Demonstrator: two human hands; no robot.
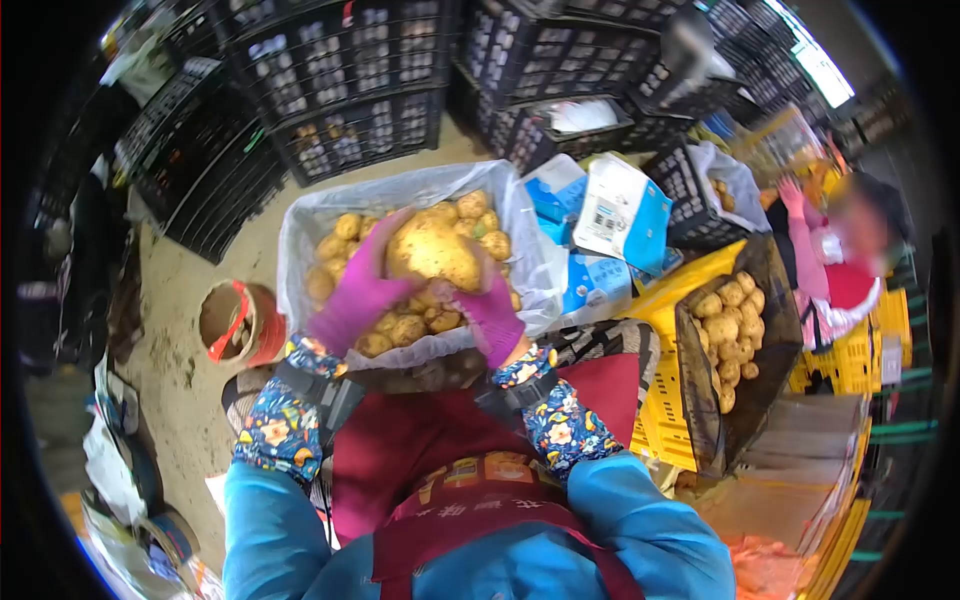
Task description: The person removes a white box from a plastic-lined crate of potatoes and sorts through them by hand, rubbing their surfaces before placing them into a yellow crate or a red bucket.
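A large yellow potato [433,250] is held up between both my hands, over a crate [535,230] lined with whitish plastic. My left hand [362,292], in a purple-pink glove, is closed around the potato's left side. On its right and lower side, my right hand [490,312], gloved alike, grips it with the fingers partly hidden. Beneath and around my hands lie several smaller potatoes [405,330] in the lined crate.
Right of me, a yellow crate [660,400] with a dark liner holds several potatoes [730,325]. Blue-and-white cartons [610,215] lie beyond the lined crate. A red bucket [265,325] stands at left. Stacked black crates [350,70] line the back. Another person [820,250] sits at right.
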